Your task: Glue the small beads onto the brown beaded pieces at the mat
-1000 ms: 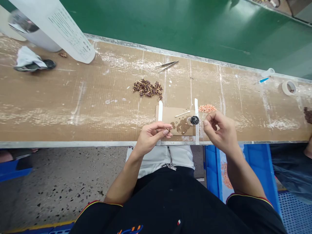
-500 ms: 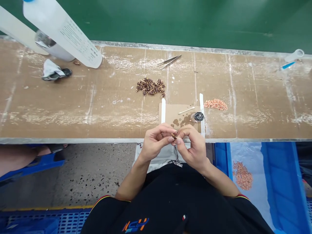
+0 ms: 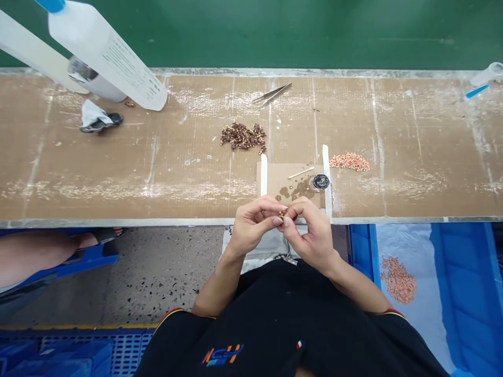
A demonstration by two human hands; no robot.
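Observation:
Both hands meet just over the table's front edge, fingertips pinched together. Between the thumb and fingers of my left hand (image 3: 253,222) is a small brown-and-gold piece (image 3: 281,214), its exact kind too small to make out. My right hand (image 3: 310,230) pinches at the same piece from the other side. Beyond them lies a stained cardboard sheet (image 3: 275,175) taped down at its sides, bearing a cotton swab (image 3: 301,173) and a small container with black contents (image 3: 321,181). Farther back is a pile of similar brown-and-gold pieces (image 3: 243,137).
Tweezers (image 3: 272,95) lie toward the back. A pile of small orange-pink pieces (image 3: 349,162) sits right of the tape. Large white bottles (image 3: 113,57) and a crumpled cloth (image 3: 94,115) stand at left. Below right is a blue crate (image 3: 463,283); another person's leg (image 3: 39,256) shows at left.
The view has shifted slightly. Both hands stay together on the small piece, with only slight finger movement.

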